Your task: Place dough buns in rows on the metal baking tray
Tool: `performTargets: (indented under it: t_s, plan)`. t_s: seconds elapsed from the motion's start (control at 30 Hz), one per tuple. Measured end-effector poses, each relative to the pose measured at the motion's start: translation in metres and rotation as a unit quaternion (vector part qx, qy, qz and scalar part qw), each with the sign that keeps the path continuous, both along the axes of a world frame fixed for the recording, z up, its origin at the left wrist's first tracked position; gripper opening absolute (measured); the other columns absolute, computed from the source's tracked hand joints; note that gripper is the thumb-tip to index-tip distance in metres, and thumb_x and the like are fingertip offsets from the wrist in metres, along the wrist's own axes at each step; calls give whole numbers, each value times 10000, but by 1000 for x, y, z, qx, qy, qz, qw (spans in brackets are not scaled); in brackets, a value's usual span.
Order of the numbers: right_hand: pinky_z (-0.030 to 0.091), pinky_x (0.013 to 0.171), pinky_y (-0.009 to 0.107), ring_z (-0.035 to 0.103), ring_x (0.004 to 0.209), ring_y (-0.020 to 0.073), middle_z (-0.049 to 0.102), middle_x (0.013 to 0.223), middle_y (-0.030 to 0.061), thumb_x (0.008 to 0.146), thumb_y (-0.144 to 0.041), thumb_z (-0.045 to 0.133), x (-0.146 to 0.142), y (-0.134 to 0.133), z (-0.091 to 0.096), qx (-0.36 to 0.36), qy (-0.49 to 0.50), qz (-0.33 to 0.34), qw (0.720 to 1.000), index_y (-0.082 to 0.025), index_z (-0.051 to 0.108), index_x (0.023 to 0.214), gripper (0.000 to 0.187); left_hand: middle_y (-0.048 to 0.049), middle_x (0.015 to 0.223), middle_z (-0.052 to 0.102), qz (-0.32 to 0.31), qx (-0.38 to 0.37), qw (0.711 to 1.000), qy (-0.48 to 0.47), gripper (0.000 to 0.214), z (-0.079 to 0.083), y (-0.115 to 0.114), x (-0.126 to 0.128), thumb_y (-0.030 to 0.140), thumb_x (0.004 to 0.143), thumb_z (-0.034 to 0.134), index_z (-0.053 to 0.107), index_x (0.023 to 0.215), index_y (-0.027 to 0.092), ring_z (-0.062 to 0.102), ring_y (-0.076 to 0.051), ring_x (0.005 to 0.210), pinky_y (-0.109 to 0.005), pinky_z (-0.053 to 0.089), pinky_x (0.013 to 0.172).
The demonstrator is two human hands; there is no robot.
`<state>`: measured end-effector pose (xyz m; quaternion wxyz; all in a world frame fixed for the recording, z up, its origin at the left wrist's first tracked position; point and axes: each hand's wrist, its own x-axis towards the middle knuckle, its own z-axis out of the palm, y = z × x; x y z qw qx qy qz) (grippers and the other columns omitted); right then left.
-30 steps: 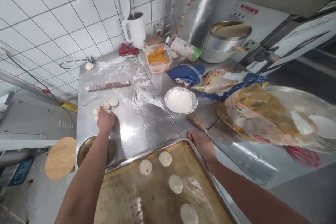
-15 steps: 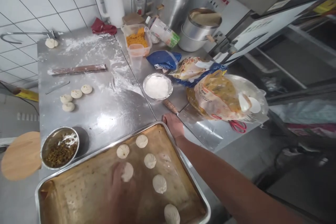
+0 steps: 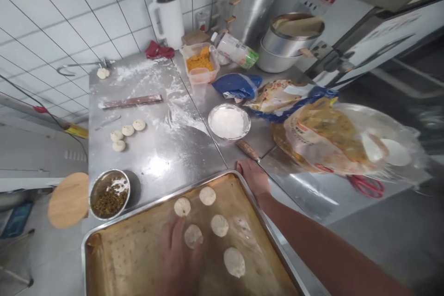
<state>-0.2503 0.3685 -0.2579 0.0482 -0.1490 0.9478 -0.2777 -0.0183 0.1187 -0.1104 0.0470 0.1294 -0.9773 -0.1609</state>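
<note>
We are reaching over the tray [image 3: 132,249] with the left hand [image 3: 176,259], its fingers and thumb standing apart around a dough bun [image 3: 193,235] lying there; blur is leaving us unable to tell its grip. We are resting the right hand [image 3: 254,176] beside the rim, its openness escaping us

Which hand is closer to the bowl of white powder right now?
Right. The right hand is by the corner of the tray, just on the near side of the bowl of white powder; the left hand is farther off, over the tray.
</note>
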Motion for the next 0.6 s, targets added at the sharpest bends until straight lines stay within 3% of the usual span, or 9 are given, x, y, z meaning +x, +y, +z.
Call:
performTargets:
  t_s: [0.07, 0.13, 0.17, 0.27, 0.33, 0.4, 0.47, 0.53, 0.6]
  plan:
    - [486, 841, 378, 607, 906, 220, 654, 921, 45, 994, -268, 498, -2, 0, 0, -5, 4, -5, 1000, -208, 646, 922, 176, -139, 1272, 667, 8, -4, 999, 32, 474, 20, -33, -47, 361, 911, 656, 574, 1360, 234, 642, -295, 1228, -463, 567, 1038]
    - [479, 831, 395, 616, 901, 254, 660, 906, 72, 989, -274, 440, -4, -1, 1, -7, 7, -10, 1000, -238, 646, 894, 230, -143, 1198, 664, 51, -38, 997, 54, 396, 34, -77, -113, 396, 934, 609, 597, 1277, 198, 651, -294, 1168, -456, 563, 1011]
    - [476, 822, 401, 622, 896, 269, 663, 898, 82, 980, -279, 421, -4, -1, 1, -8, 7, -12, 1000, -255, 645, 875, 249, -161, 1283, 630, 63, -52, 995, 52, 433, 38, -101, -151, 396, 942, 589, 573, 1320, 185, 627, -305, 1227, -461, 548, 1034]
    - [476, 794, 400, 633, 875, 284, 659, 873, 76, 952, -277, 404, -5, -1, 2, -9, 6, -8, 1000, -284, 631, 835, 255, -212, 1485, 508, 75, -70, 994, 26, 596, 36, -165, -256, 289, 889, 626, 484, 1451, 148, 483, -346, 1432, -509, 435, 1176]
    - [475, 790, 392, 631, 874, 278, 649, 871, 70, 959, -278, 394, -5, 0, 3, -7, 4, -5, 1000, -285, 614, 831, 254, -245, 1564, 426, 79, -76, 994, -5, 692, 27, -194, -306, 190, 819, 654, 461, 1479, 121, 400, -381, 1498, -571, 333, 1239]
    - [473, 798, 385, 628, 890, 274, 648, 887, 70, 979, -296, 391, -4, 0, 4, -3, 1, -1, 1000, -278, 606, 841, 256, -239, 1552, 439, 77, -70, 994, -44, 752, 19, -212, -336, 123, 737, 681, 490, 1465, 126, 414, -393, 1480, -603, 282, 1254]
    - [474, 815, 380, 623, 904, 262, 646, 902, 67, 996, -300, 406, -4, 0, 5, 0, -3, 3, 1000, -260, 606, 859, 246, -202, 1441, 530, 69, -52, 993, -82, 753, 14, -220, -348, 98, 657, 706, 570, 1397, 144, 522, -373, 1366, -574, 341, 1223]
    - [483, 830, 373, 615, 904, 235, 638, 910, 52, 1008, -282, 448, -3, 0, 7, 6, -8, 5, 1000, -229, 614, 886, 213, -169, 1334, 568, 67, -31, 992, -98, 707, 15, -221, -348, 101, 605, 714, 642, 1307, 145, 598, -338, 1227, -521, 421, 1169]
    - [500, 844, 372, 611, 909, 209, 634, 918, 32, 1014, -274, 508, -3, -1, 7, 14, -13, 4, 1000, -197, 624, 914, 171, -160, 1354, 532, 74, -10, 994, -82, 642, 20, -214, -337, 132, 619, 703, 668, 1260, 143, 593, -320, 1212, -502, 428, 1171]
